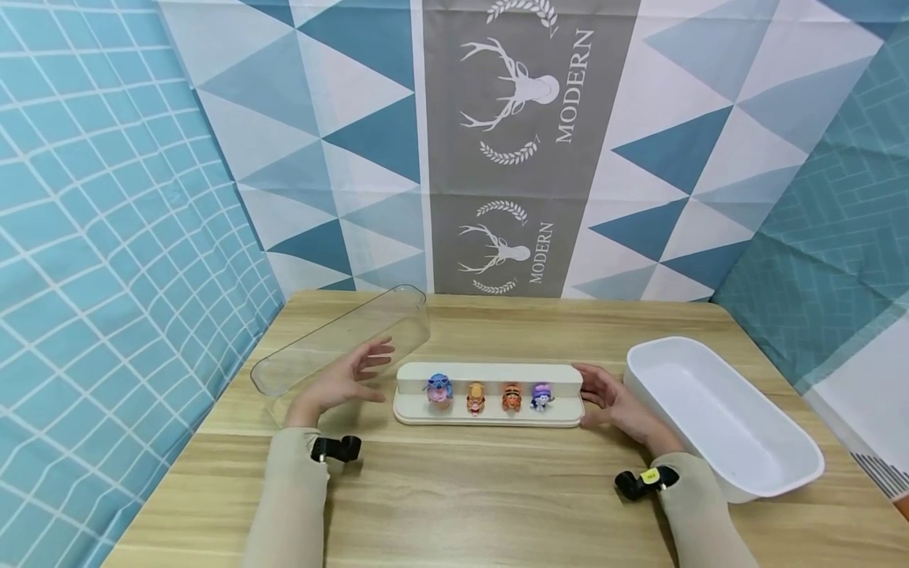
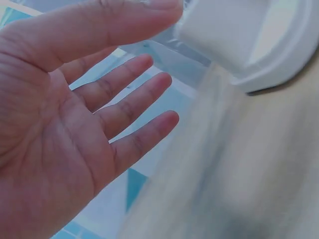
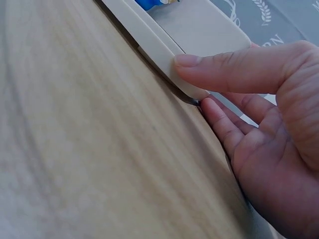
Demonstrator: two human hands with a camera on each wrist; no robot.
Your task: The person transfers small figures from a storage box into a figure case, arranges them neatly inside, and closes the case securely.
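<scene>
A cream stepped display base lies across the middle of the table. Along it stand several small cartoon figurines: a blue one with a pink body, a yellow one, an orange one and a purple-and-white one. My right hand grips the base's right end, thumb at the front rim and fingers round the corner. Off the left end, my left hand is spread with palm facing the base, holding nothing. Behind that hand lies a clear plastic cover.
A white oblong tub stands at the right, beside my right forearm. Patterned cloths hang behind the wooden table and along its sides.
</scene>
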